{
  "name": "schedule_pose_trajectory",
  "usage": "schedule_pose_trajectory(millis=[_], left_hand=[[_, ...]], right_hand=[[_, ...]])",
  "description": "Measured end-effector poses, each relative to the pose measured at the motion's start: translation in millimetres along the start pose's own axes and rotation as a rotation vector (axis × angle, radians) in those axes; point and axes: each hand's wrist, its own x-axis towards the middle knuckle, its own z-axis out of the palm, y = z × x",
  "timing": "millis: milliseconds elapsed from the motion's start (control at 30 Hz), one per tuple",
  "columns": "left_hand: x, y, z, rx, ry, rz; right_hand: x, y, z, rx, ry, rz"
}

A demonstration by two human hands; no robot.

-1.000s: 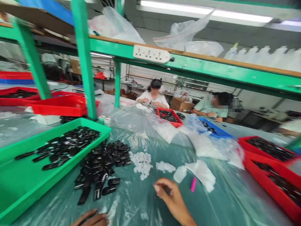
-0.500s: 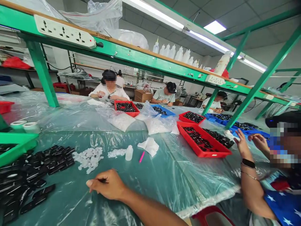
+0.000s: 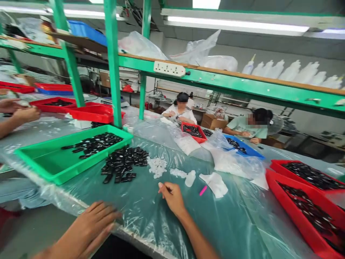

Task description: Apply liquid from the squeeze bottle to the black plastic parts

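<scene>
The left hand (image 3: 93, 223), tips blurred, hangs at the desk (image 3: 142, 214), grip wide; the right hand (image 3: 171, 196) curls near white pieces (image 3: 156, 167); whether its grip holds any, I cannot tell.

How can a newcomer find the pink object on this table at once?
From the green tray, go right along the table, past the wearer's right hand. Between a white bottle and a crumpled sheet lies a slim stick, bright pink among white neighbours.

One head-worn camera looks forward and down over the green, clear-plastic-covered table (image 3: 231, 223), the bare left hand (image 3: 93, 223) near, lower left.
</scene>
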Motion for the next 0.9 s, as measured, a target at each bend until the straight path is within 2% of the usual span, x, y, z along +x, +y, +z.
schedule_pose_trajectory(millis=[67,167,267,367,533,700,800,900], left_hand=[[21,-12,3.3,0.019,-0.15,-0.049],[49,-34,20.4,0.065,-0.163,-0.156],[68,-51,40.1,0.089,-0.145,-0.161],[86,-62,49.4,0.09,-0.128,-0.184],[117,-83,43.0,0.001,-0.162,-0.239],[136,-110,34.7,-0.079,-0.237,-0.19],[141,-117,31.0,-0.145,-0.307,-0.133],[142,-117,25.3,-0.192,-0.356,-0.094]], right_hand=[[-3,-1,0,-0.002,0.007,-0.019],[-6,-2,1,-0.022,0.007,-0.031],[-7,-3,2,-0.066,-0.005,-0.041],[-7,-3,3,-0.127,-0.017,-0.052],[-8,-3,1,-0.234,-0.027,-0.077],[-8,-8,-6,-0.32,-0.004,-0.128],[-8,-15,-17,-0.337,0.045,-0.146],[-6,-27,-39,-0.343,0.149,-0.136]])
